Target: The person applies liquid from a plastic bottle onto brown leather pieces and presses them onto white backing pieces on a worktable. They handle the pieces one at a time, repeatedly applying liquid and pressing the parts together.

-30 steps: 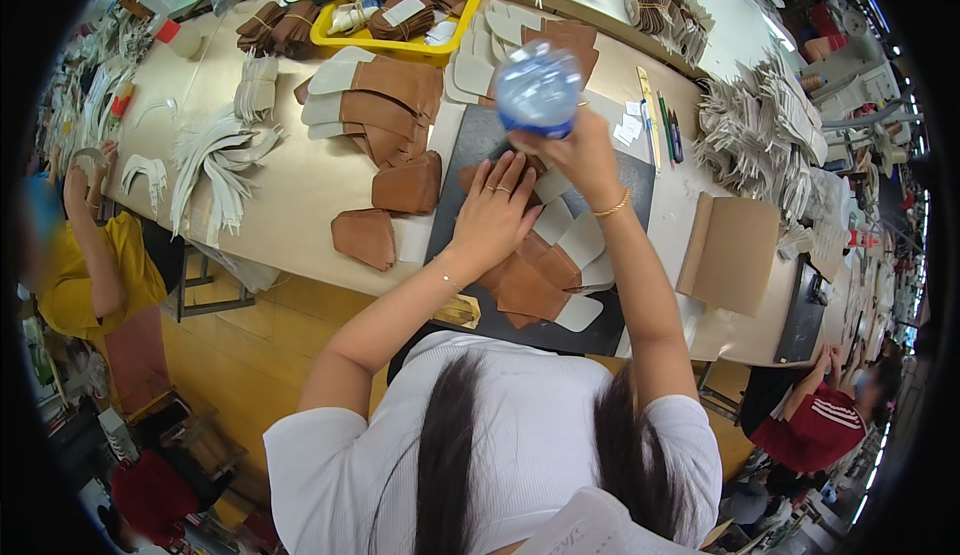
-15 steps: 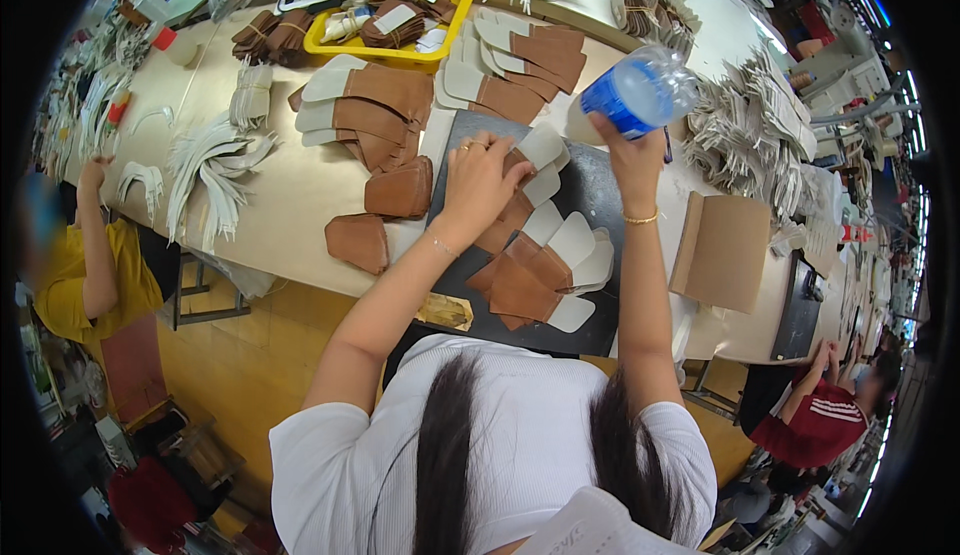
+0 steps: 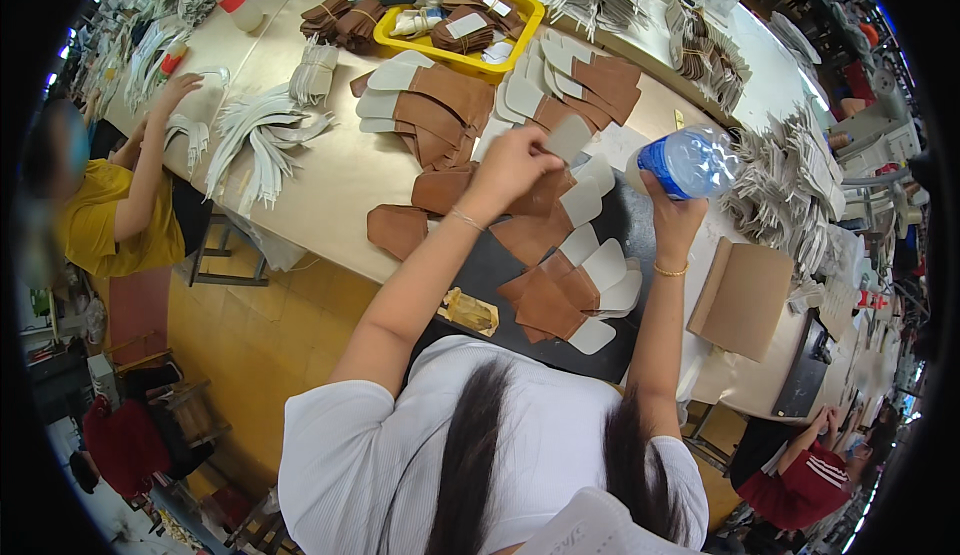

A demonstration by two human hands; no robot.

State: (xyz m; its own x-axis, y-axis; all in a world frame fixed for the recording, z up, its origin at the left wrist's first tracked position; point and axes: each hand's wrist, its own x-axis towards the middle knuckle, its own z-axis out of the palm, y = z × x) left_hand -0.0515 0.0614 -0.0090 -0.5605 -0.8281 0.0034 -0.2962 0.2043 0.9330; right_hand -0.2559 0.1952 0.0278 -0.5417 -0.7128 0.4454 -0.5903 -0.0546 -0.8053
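My left hand (image 3: pixel 517 167) pinches a leather piece with a pale end (image 3: pixel 569 137), raised over the black board (image 3: pixel 478 285). My right hand (image 3: pixel 673 217) is wrapped round a clear plastic bottle (image 3: pixel 705 160) with a blue label, tilted above the board's right side. Below my hands, brown leather pieces with pale ends (image 3: pixel 560 297) lie fanned and overlapping on the board. More such pieces (image 3: pixel 437 110) lie in stacks beyond my left hand. Two small stacks of plain brown leather pieces (image 3: pixel 397 229) sit beside my left forearm.
A yellow tray (image 3: pixel 487 67) holding brown bundles stands at the back. Pale strips (image 3: pixel 265 140) lie to the left, with large heaps of strips (image 3: pixel 790 180) to the right. A folded brown card (image 3: pixel 742 300) lies at the right. Co-workers sit on both sides.
My left hand has risen off the pieces on the board, lifting one leather piece. My right hand still holds the bottle. The whole view has shifted.
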